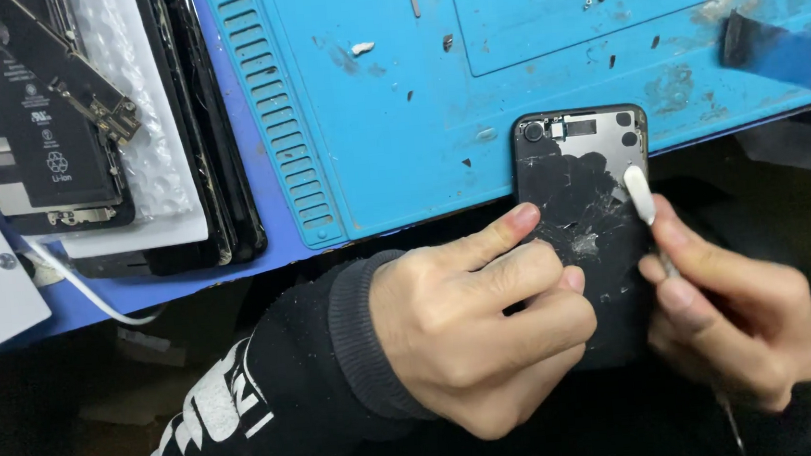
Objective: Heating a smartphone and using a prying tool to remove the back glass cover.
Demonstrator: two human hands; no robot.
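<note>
Blue repair mat (395,94) covers the tabletop; a gutted phone shell (585,204) overhangs its near edge (barely supported). Left hand (476,324) clamps it, right hand (735,313) pinches a white-tipped pry tool (639,195) that might slip and gouge.

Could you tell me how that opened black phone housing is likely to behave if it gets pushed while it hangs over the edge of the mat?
The phone housing looks thin and hollowed, so probably light. Overhanging the blue mat, it could tip without the left hand. The right hand's white tool presses its inner surface, so it may slide.
</note>
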